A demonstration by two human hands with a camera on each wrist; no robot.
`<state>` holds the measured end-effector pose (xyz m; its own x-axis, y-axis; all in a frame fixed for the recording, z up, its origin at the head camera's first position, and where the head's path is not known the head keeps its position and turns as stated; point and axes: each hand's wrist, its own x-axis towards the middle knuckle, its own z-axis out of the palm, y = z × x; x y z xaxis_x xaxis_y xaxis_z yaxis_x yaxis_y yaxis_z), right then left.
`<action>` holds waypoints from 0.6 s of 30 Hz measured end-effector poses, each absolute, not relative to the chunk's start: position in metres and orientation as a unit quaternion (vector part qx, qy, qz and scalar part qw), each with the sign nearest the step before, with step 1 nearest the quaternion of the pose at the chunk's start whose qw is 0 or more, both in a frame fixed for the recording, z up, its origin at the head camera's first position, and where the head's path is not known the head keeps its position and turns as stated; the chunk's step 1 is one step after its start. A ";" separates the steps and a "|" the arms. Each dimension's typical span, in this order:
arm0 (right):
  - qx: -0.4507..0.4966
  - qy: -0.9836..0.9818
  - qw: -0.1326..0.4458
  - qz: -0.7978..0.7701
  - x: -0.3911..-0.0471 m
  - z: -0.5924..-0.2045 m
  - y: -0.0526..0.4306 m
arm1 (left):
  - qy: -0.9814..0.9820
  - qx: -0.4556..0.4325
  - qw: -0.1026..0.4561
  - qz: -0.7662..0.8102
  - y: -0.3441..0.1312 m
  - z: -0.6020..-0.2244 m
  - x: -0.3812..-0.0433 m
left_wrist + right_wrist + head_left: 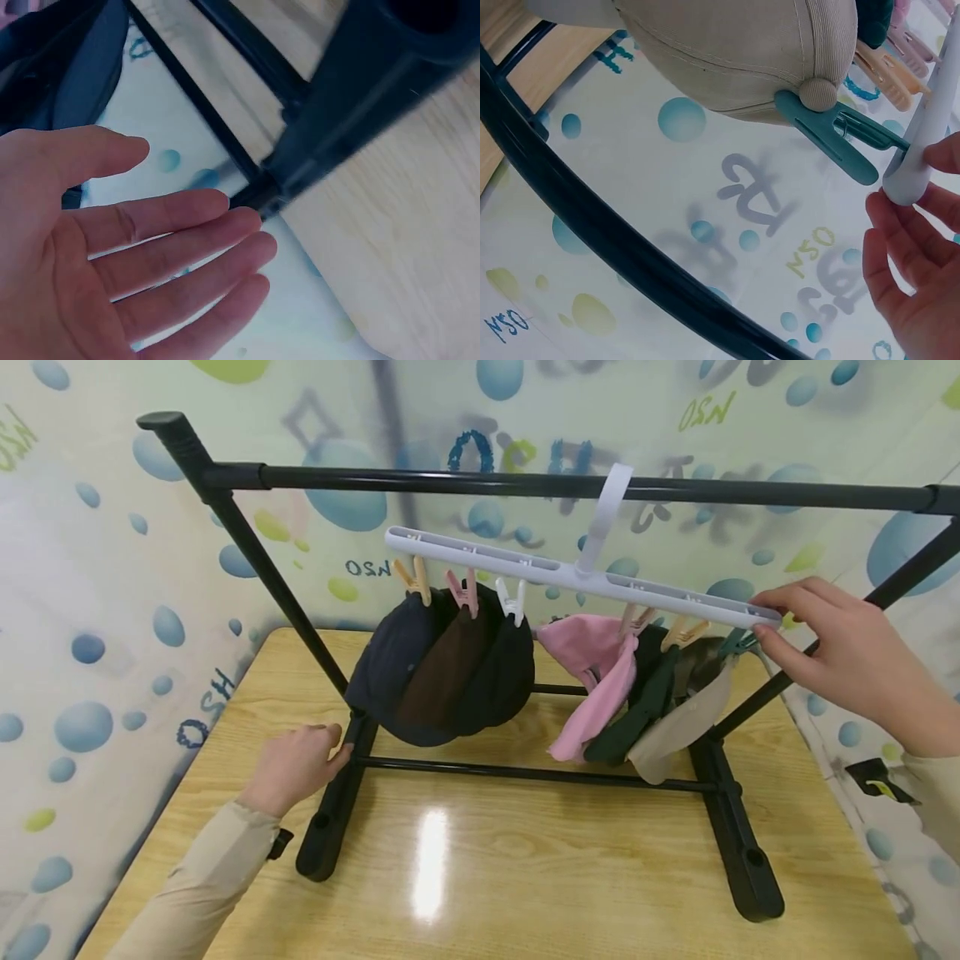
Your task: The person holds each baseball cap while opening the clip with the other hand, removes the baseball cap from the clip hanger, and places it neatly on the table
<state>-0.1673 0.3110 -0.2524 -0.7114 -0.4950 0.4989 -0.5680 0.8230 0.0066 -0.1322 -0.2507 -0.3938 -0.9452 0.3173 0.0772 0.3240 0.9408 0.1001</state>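
On the black rack's top bar point(450, 482), with the white hanger point(583, 580) hooked over: looks nearly done.

Can see six hats point(442, 681) held under the hanger by clips point(827, 139), and no loose hat. Pinching the end of the hanger with the right hand point(847, 635), between thumb and fingers. Gripping nothing with the left hand point(292, 768), fingers loose and stretched out near the rack's left foot point(337, 814). Maybe left to do: just let go.
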 end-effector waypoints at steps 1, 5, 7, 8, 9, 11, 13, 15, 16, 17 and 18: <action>0.290 -0.922 0.247 0.073 -0.166 -0.252 0.311 | -0.984 -0.168 0.028 -0.061 -0.249 -0.393 -0.132; 0.309 -0.914 0.252 0.073 -0.160 -0.250 0.311 | -0.977 -0.194 0.032 -0.080 -0.237 -0.385 -0.129; 0.313 -0.913 0.249 0.076 -0.158 -0.248 0.311 | -0.974 -0.207 0.035 -0.086 -0.230 -0.380 -0.127; 0.317 -0.912 0.248 0.077 -0.156 -0.248 0.311 | -0.973 -0.213 0.042 -0.084 -0.226 -0.378 -0.126; 0.319 -0.912 0.246 0.079 -0.155 -0.247 0.312 | -0.971 -0.220 0.046 -0.083 -0.222 -0.375 -0.125; 0.326 -0.909 0.247 0.080 -0.153 -0.246 0.310 | -0.967 -0.234 0.056 -0.082 -0.215 -0.369 -0.122; 0.334 -0.906 0.248 0.078 -0.151 -0.245 0.308 | -0.963 -0.248 0.070 -0.083 -0.207 -0.363 -0.120; 0.342 -0.904 0.246 0.075 -0.147 -0.243 0.305 | -0.957 -0.263 0.085 -0.085 -0.200 -0.358 -0.117; 0.346 -0.903 0.246 0.071 -0.145 -0.242 0.303 | -0.954 -0.270 0.093 -0.086 -0.197 -0.355 -0.116; 0.348 -0.903 0.243 0.067 -0.143 -0.242 0.301 | -0.951 -0.278 0.102 -0.088 -0.194 -0.353 -0.116; 0.351 -0.903 0.238 0.065 -0.141 -0.241 0.299 | -0.948 -0.286 0.110 -0.089 -0.191 -0.350 -0.115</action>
